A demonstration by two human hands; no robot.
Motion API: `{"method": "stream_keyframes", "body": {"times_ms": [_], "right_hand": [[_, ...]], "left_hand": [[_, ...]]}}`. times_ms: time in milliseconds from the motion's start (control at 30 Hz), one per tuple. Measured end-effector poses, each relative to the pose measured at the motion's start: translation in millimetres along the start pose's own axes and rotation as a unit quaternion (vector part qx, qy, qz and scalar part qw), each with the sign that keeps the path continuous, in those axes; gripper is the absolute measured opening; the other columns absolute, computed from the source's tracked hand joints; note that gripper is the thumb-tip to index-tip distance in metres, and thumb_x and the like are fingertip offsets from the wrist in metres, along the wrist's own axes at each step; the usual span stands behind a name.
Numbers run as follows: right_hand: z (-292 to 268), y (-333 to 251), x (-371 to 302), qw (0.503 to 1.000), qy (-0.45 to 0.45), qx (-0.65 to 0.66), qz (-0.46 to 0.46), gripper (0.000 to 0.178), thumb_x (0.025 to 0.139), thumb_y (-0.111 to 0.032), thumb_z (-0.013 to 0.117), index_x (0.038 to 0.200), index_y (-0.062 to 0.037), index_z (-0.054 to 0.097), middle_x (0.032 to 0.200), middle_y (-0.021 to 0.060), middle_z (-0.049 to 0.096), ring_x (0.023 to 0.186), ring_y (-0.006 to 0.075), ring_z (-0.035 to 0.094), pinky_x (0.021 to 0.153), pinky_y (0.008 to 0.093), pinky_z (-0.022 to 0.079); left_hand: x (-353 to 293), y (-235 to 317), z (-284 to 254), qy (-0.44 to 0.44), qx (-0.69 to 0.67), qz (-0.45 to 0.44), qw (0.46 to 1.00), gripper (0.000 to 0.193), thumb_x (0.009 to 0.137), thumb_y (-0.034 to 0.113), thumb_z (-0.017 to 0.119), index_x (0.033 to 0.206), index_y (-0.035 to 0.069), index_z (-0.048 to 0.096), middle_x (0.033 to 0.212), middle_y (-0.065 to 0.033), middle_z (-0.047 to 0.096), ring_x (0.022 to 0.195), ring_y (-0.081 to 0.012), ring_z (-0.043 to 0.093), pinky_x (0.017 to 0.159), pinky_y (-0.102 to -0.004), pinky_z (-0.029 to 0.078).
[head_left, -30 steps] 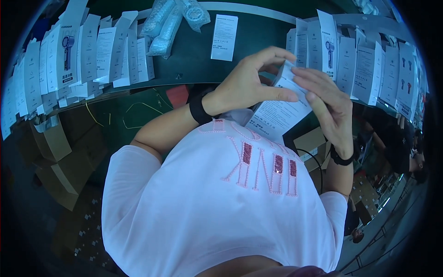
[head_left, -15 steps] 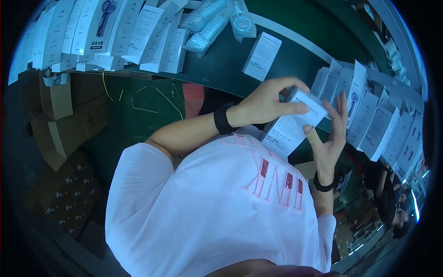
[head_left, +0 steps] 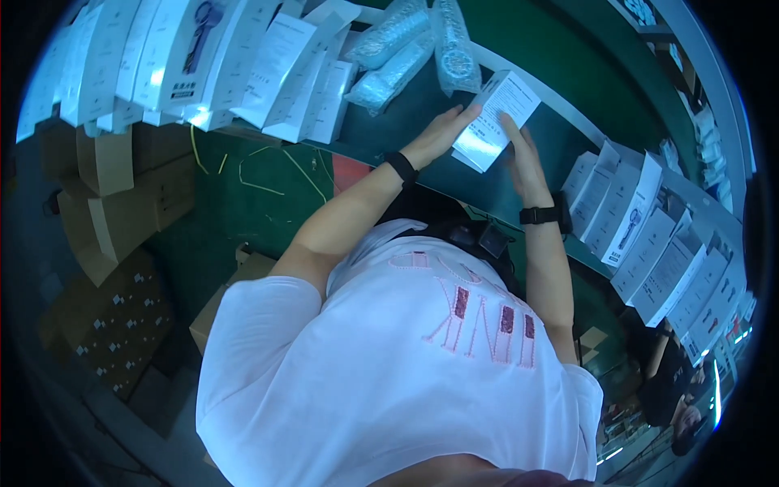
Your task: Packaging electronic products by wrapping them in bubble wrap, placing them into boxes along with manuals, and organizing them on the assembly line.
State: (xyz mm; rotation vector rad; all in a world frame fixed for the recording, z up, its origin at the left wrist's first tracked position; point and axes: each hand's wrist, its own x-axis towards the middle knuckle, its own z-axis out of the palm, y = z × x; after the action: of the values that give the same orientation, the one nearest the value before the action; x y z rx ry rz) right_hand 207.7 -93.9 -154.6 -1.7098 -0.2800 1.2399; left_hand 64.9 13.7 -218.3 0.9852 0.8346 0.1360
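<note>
A white carton (head_left: 497, 114) with fine print lies on the dark green table, its flat face up. A second white edge shows under its near end, so it seems to rest on another carton. My left hand (head_left: 441, 135) presses its fingers against the carton's left side. On the opposite side, my right hand (head_left: 525, 162) grips the edge, with a finger reaching over the top face. The carton sits between both hands. The undersides of my right fingers are hidden.
Rows of white cartons, some with raised flaps, stand at the far left (head_left: 182, 61) and along the right (head_left: 621, 215). Several bubble-wrapped items (head_left: 456, 49) lie beyond my left hand. Brown cardboard boxes (head_left: 109, 219) sit on the floor at left. Another person (head_left: 669, 377) is at far right.
My hands have moved forward and away from my body, bringing the held carton from near my chest to the table where another carton lay. My right hand has closed in on its side.
</note>
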Motion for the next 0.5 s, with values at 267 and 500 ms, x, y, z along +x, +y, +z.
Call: {"method": "stream_keyframes", "body": {"times_ms": [267, 500], "right_hand": [[-9.0, 8.5, -32.2, 0.994, -0.076, 0.071, -0.038, 0.051, 0.090, -0.035, 0.063, 0.126, -0.0016, 0.051, 0.113, 0.0040, 0.060, 0.102, 0.0140, 0.056, 0.094, 0.0293, 0.042], [-61.7, -75.5, -204.8, 0.928, 0.114, -0.220, -0.278, 0.134, 0.055, -0.059, 0.082, 0.150, -0.0040, 0.006, 0.152, 0.0303, 0.000, 0.141, 0.0445, 0.007, 0.113, 0.0514, 0.011]], "left_hand": [[-14.2, 30.5, 37.9, -0.126, -0.160, -0.087, 0.975, 0.054, 0.097, 0.044, 0.044, 0.132, 0.002, 0.046, 0.123, -0.0088, 0.057, 0.114, -0.0191, 0.054, 0.100, -0.0355, 0.041], [-68.7, 19.6, 52.6, -0.383, 0.138, 0.131, 0.904, 0.070, 0.091, 0.034, 0.055, 0.141, -0.006, 0.027, 0.142, -0.0234, 0.037, 0.128, -0.0312, 0.041, 0.106, -0.0402, 0.033]]}}
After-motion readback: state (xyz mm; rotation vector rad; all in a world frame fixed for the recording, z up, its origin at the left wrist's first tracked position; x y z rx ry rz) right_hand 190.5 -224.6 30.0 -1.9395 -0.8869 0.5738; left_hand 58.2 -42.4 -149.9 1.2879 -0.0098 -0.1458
